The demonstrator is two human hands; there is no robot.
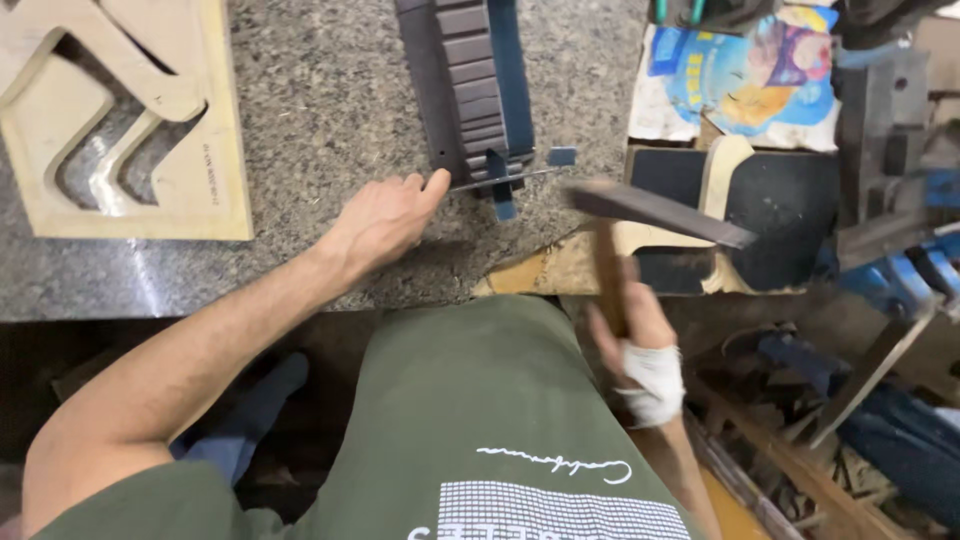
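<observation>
left hand (385, 215): flat on the granite worktop (330, 110), just left of the dark strap stack (468, 85); fingertips pinch the near end of a thin metal rod (500, 178). how the thumb sits on it is hidden under the fingers.
right hand (635, 335): below and right of the strap stack, off the worktop's front edge; closed round the wooden handle of a hammer (655, 212). a white bandage wraps the wrist and heel of the hand, hiding the palm.
hammer: raised, its long dark head smeared by motion blur, right of the strap stack's lower end; exact shape of the head hard to make out.
thin metal rod: lies across the bottom end of the strap stack, running left to right; its far end fades near a small blue piece (561, 156).
dark strap stack: ridged brown and blue strips laid lengthwise on the worktop, top end cut off by the frame edge.
blue tab (500, 190): pokes out below the stack's bottom end, under the rod.
wooden template (130, 120): far left of the stack, cut-out shapes in it, partly out of frame.
black pad (780, 205): right of the stack, behind the hammer, partly covered.
clutter at right: blurred tools and blue parts, not identifiable.
</observation>
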